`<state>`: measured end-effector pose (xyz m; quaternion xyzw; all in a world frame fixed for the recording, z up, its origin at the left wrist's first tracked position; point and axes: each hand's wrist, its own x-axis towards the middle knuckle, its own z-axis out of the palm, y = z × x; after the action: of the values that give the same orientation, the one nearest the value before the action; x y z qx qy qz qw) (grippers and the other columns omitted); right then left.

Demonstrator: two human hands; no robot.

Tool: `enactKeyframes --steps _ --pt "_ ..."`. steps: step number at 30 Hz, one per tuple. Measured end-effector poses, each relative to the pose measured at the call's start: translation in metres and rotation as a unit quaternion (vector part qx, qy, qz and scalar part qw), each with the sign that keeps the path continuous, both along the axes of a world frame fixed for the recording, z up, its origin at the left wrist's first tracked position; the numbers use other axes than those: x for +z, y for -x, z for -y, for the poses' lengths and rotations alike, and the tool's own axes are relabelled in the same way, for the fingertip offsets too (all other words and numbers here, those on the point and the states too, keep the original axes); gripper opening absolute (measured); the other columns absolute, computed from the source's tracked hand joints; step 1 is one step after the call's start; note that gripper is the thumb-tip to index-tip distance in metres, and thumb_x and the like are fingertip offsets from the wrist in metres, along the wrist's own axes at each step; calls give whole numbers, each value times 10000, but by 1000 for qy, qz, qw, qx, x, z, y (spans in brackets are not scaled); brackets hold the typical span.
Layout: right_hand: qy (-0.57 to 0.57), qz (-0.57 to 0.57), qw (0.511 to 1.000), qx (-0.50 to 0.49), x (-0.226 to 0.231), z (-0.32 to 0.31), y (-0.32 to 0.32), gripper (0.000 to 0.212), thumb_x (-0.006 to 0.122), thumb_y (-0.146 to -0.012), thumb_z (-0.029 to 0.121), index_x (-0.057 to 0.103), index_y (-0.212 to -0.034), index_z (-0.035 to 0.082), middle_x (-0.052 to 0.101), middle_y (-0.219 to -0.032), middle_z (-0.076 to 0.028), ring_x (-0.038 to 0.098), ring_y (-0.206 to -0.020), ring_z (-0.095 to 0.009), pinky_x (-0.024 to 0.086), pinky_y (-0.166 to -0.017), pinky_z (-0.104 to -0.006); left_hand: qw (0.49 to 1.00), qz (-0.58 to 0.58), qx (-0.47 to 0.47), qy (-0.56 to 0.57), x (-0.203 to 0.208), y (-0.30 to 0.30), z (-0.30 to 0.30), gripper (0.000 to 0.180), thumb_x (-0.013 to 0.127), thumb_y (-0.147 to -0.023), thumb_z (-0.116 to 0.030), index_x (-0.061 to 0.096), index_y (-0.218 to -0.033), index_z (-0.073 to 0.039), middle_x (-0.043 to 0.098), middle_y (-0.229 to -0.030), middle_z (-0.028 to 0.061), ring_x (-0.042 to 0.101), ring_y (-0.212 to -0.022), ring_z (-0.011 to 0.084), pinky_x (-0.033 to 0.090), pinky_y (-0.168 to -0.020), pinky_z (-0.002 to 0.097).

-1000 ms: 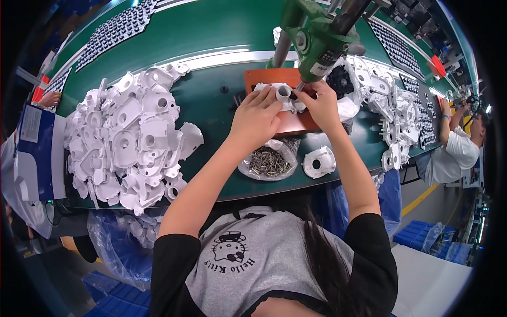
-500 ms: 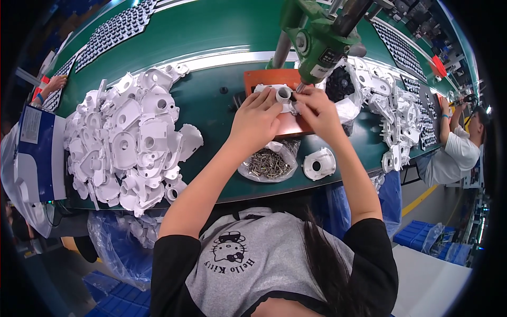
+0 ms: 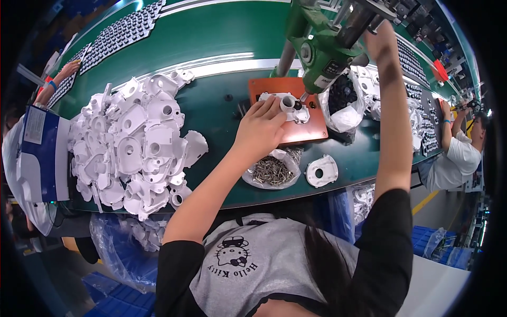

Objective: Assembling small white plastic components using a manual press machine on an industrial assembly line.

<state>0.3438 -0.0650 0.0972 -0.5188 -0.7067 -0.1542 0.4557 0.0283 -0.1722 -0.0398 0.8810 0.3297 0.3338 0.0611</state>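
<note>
My left hand (image 3: pixel 260 127) presses on a white plastic housing (image 3: pixel 302 115), its fingers lying over the part's left side beside a round tube. A small black piece sits next to that tube. The housing rests on an orange base plate (image 3: pixel 311 133), under the tip of a green bench press (image 3: pixel 323 66). Raised at the upper right, my right hand (image 3: pixel 381 42) closes round the end of the press lever (image 3: pixel 374 24); some of its fingers are hidden.
A big heap of white housings (image 3: pixel 132 142) covers the bench's left. Near the front edge lie a bag of metal screws (image 3: pixel 272 171) and a single white cover (image 3: pixel 321 171). A bag of black parts (image 3: pixel 342 95) stands right of the plate. Co-workers' hands show at both sides.
My right hand has left the housing and gone up and right to the press lever. My left hand stays on the housing. The whole view has shifted slightly.
</note>
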Motion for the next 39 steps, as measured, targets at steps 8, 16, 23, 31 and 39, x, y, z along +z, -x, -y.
enactKeyframes --steps 8,16,23,31,39 --pt "7 -521 771 366 12 -95 -85 217 542 -844 287 553 -932 89 563 -816 -34 525 -743 -139 430 -754 -297 1000 0 -6 10 1 -6 -3 223 532 -748 -80 627 -948 -56 578 -1207 167 508 -1188 286 391 -1006 418" --pt "-173 -351 878 277 -91 278 36 297 504 -837 392 491 -640 170 504 -690 -18 495 -664 -163 372 -814 -372 999 -36 -4 -23 6 1 -2 264 564 -717 -90 615 -974 -67 588 -1169 195 541 -1143 298 412 -982 415" --pt "-150 -401 818 384 10 231 71 347 470 -847 444 521 -693 137 531 -731 -1 464 -765 -198 280 -841 -389 969 -47 76 231 34 -5 -6 435 600 -741 -131 496 -1145 -8 546 -1198 216 461 -1192 393 383 -987 417" --pt "8 -496 782 377 104 2 69 271 533 -863 108 575 -1124 52 594 -924 -3 502 -731 -75 414 -640 -214 984 -133 -47 111 53 -12 -36 421 644 -725 -262 519 -1106 -133 543 -1168 158 498 -1096 353 350 -944 457" --pt "193 -280 940 -17 -56 68 -39 337 578 -822 237 616 -1057 -1 634 -937 -165 597 -900 -237 450 -806 -317 976 -34 187 108 45 40 -131 384 663 -748 -219 486 -1063 -89 583 -981 199 573 -943 387 458 -803 427"
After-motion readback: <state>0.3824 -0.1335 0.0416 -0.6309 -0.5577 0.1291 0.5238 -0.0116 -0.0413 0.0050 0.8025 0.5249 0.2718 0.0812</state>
